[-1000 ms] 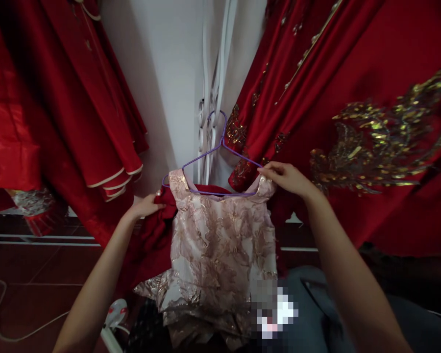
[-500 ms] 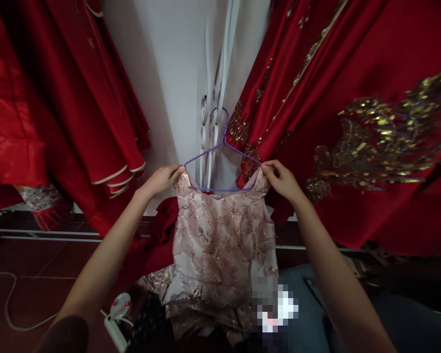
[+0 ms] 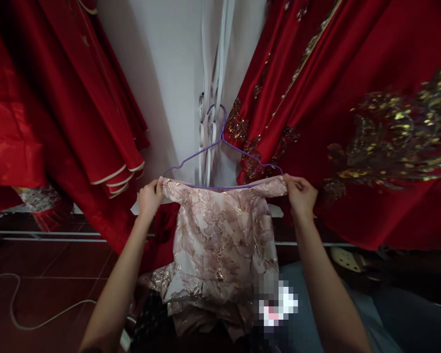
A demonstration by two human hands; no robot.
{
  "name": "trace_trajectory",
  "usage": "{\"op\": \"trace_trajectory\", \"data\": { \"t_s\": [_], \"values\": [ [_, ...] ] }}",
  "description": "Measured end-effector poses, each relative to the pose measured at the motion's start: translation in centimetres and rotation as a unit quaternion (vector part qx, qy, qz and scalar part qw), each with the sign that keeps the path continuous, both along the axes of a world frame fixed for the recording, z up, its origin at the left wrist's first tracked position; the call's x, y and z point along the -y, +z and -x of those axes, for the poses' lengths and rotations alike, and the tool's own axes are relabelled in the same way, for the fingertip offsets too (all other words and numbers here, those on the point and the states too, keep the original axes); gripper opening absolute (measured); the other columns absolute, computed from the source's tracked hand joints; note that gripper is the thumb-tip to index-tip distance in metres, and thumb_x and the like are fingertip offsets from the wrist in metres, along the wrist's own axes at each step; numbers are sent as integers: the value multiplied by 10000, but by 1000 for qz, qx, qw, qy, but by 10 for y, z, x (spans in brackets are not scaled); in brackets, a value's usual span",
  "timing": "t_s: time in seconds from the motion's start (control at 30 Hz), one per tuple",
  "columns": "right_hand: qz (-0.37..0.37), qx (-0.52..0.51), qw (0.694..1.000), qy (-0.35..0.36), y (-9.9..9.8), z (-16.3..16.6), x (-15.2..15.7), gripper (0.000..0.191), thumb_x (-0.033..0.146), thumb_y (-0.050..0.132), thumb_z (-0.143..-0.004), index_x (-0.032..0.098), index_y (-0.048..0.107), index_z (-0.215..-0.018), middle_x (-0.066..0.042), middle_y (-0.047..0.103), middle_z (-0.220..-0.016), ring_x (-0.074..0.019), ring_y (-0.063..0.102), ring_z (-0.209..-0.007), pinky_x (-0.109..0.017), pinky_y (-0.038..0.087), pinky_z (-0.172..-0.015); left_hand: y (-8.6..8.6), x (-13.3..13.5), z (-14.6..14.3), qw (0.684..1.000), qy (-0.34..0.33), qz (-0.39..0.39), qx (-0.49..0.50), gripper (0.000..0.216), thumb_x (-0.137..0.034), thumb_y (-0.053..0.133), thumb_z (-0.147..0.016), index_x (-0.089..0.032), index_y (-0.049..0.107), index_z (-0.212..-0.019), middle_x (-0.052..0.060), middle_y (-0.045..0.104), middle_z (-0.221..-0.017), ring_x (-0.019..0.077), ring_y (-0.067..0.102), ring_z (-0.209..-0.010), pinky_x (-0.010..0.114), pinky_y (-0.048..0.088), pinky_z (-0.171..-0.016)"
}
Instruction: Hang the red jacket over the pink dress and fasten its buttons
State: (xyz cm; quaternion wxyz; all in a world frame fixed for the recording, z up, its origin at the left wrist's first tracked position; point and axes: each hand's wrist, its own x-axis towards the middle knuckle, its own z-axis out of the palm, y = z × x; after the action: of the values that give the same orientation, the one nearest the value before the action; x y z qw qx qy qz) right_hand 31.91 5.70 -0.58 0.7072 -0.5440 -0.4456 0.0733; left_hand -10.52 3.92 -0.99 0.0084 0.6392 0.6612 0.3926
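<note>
The two shoulder corners of a pale pink dress [image 3: 220,230] are pinched by the left hand [image 3: 150,198] and the right hand [image 3: 302,197], and its neckline is held stretched along a purple hanger [image 3: 222,139]. White metalwork [image 3: 224,54] is seen behind the hook. The dress is flanked by red garments [image 3: 77,108] at left and a sequinned red gown [image 3: 382,44] at right. A pale cable [image 3: 12,305] and shoe [image 3: 347,259] lie low down; the dark lower folds can hardly be made out.

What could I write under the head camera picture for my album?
Left hand and right hand hold a shiny pink garment out wide along a purple hanger.
</note>
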Motion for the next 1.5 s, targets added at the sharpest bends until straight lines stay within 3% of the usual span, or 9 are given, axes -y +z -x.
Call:
{"op": "trace_trajectory", "data": {
  "t_s": [0.1, 0.17, 0.23, 0.3, 0.4, 0.5, 0.7, 0.97, 1.5],
  "values": [
    [39, 19, 999, -4, -22, 11, 26, 306, 455, 654, -703, 163, 652, -793, -77, 674, -756, -217, 627, -697, -377, 507, -692, -17, 33, -21, 996, 81, -21, 24, 409, -456, 314, -918, -189, 618, -862, 88, 635, -714, 211, 566, -654, 282, 295, -581],
    [61, 62, 995, 38, -28, 21, 43, 304, 466, 624, -738, 176, 645, -828, -77, 679, -797, -218, 632, -734, -372, 511, -713, -23, 53, -43, 977, 184, -105, 35, 388, -397, 278, -940, -184, 593, -859, 99, 620, -750, 221, 557, -718, 309, 329, -638],
    [66, 121, 988, 69, -26, 32, 57, 287, 464, 585, -783, 195, 636, -868, -80, 681, -862, -221, 634, -800, -373, 505, -762, -21, 62, -66, 976, 143, -164, -3, 341, -343, 297, -943, -182, 577, -834, 103, 615, -816, 227, 546, -814, 350, 359, -734],
    [50, 183, 978, 87, -17, 40, 65, 256, 448, 547, -823, 214, 618, -898, -79, 675, -946, -225, 625, -891, -386, 481, -832, -12, 60, -86, 980, 16, -189, -58, 274, -309, 351, -932, -189, 582, -844, 91, 623, -928, 220, 538, -904, 394, 360, -848],
    [-2, 261, 958, 116, 2, 48, 65, 209, 411, 489, -870, 224, 574, -913, -82, 630, -1111, -230, 577, -1045, -418, 424, -924, 3, 38, -107, 960, -174, -175, -135, 231, -287, 391, -922, -209, 600, -865, 54, 592, -1162, 206, 497, -1090, 440, 275, -1033],
    [-34, 300, 945, 124, 14, 48, 54, 188, 383, 450, -894, 223, 542, -932, -96, 562, -1238, -230, 524, -1137, -438, 382, -970, 7, 17, -117, 938, -264, -140, -177, 267, -287, 379, -926, -209, 613, -826, 24, 534, -1285, 205, 420, -1216, 467, 169, -1119],
    [-42, 235, 970, 40, 11, 25, 35, 205, 398, 435, -896, 214, 511, -946, -109, 583, -1191, -224, 550, -1095, -443, 404, -948, -3, 22, -117, 935, -299, -104, -161, 291, -313, 352, -942, -225, 626, -904, 11, 601, -1162, 175, 485, -1095, 453, 178, -1107],
    [-20, 189, 980, -52, 12, 12, 39, 229, 402, 443, -883, 197, 533, -933, -99, 665, -997, -191, 608, -909, -334, 446, -823, 3, 40, -111, 935, -310, -105, -135, 279, -310, 362, -943, -215, 612, -865, 5, 607, -1139, 165, 486, -1071, 425, 192, -1075],
    [11, 189, 956, -225, 14, 0, 33, 195, 358, 497, -815, 192, 559, -895, -81, 615, -814, -205, 566, -733, -316, 435, -710, 8, 52, -94, 939, -288, -111, -151, 275, -304, 378, -935, -221, 629, -859, 18, 617, -1116, 182, 478, -1089, 450, 188, -1081]
  ]
}}
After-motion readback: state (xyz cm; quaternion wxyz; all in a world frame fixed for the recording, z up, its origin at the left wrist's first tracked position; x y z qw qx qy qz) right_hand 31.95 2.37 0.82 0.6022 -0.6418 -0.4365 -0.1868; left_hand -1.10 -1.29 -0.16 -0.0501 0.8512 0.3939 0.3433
